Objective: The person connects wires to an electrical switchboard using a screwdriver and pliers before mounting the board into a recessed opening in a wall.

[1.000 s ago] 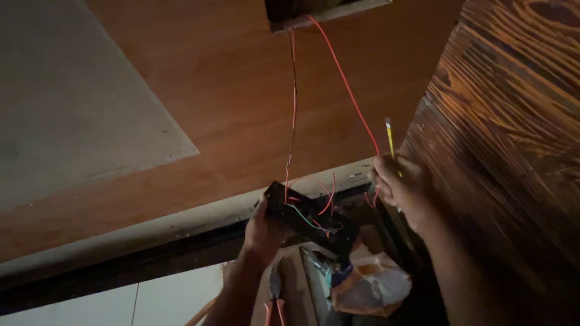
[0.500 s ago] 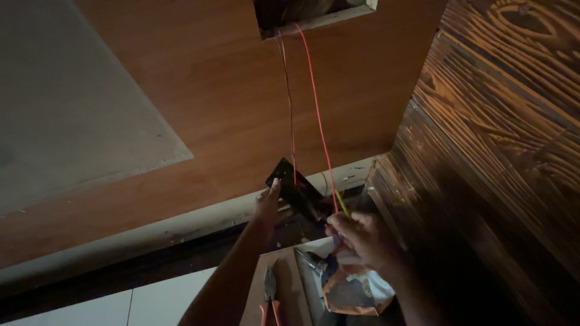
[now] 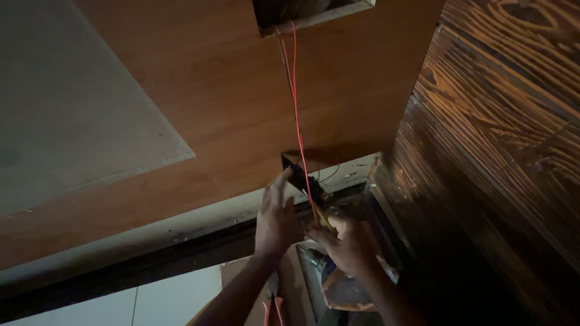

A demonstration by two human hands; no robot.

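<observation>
Upper left of the frame shows a pale grey panel (image 3: 72, 115) set against a brown board (image 3: 217, 90). Low in the middle, the left hand (image 3: 277, 220) is raised with loosely spread fingers touching a small black box (image 3: 300, 175) under the board's edge. Red wires (image 3: 294, 90) drop from a cutout (image 3: 314, 12) at the top centre to the box. Just right of it, the right hand (image 3: 347, 244) is clenched around a thin yellowish tool (image 3: 321, 216). Orange-handled pliers (image 3: 272, 308) lie at the bottom edge. Dark grained wood (image 3: 501, 139) fills the right side.
</observation>
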